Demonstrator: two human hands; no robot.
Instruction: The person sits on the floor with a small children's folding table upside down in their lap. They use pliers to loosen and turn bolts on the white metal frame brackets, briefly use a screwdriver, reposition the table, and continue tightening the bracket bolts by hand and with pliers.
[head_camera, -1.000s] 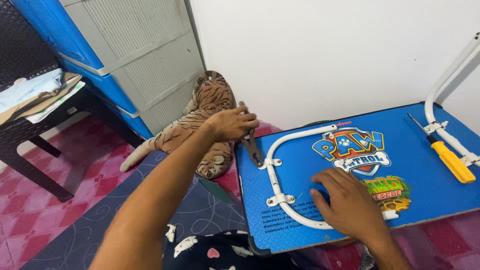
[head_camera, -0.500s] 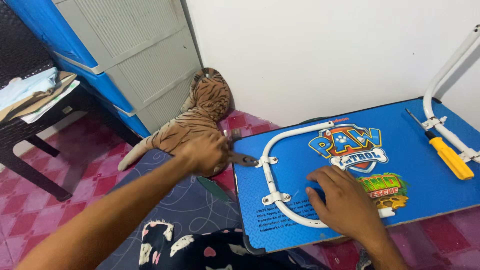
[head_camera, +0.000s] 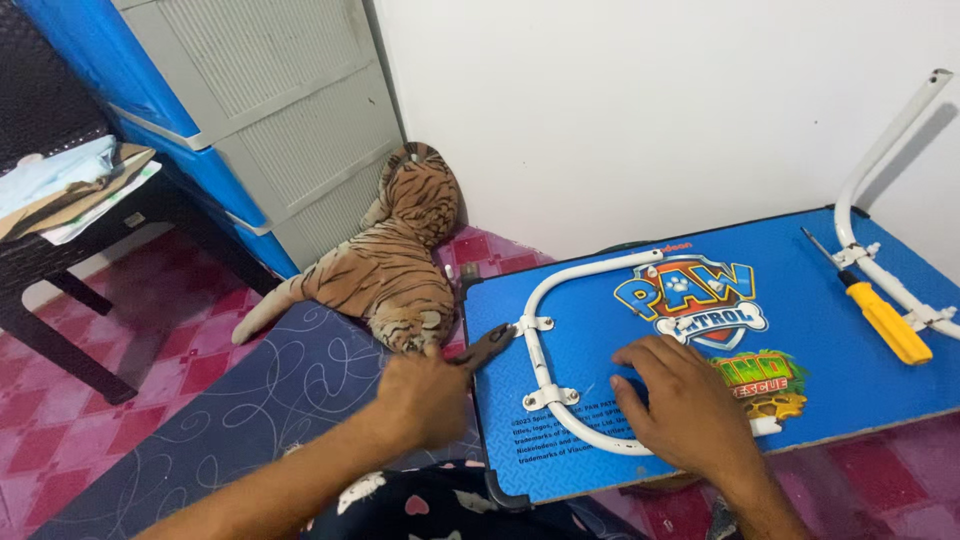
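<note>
Left hand (head_camera: 425, 400) has its fingers curled shut around the handles of dark pliers (head_camera: 487, 347), whose nose points at the white bracket (head_camera: 529, 325) near the left edge of the blue board (head_camera: 820, 375). Right hand (head_camera: 685, 405) lies flat, fingers slightly spread, pressing the board and touching the curved white tube leg (head_camera: 560, 290) near the front edge; it grips nothing.

Progress, as a judgement: this leg sits clipped under two brackets, so it looks mounted or partly mounted, and the pliers are working the upper bracket's fastener. Whether the fastener is tight cannot be told. A second white tube leg (head_camera: 880, 150) stands up at the board's right edge, with a yellow-handled screwdriver (head_camera: 880, 318) lying beside it.

Off the board's left edge: striped tiger plush (head_camera: 395, 270) on the floor, grey-and-blue drawer cabinet (head_camera: 250, 110) behind.
</note>
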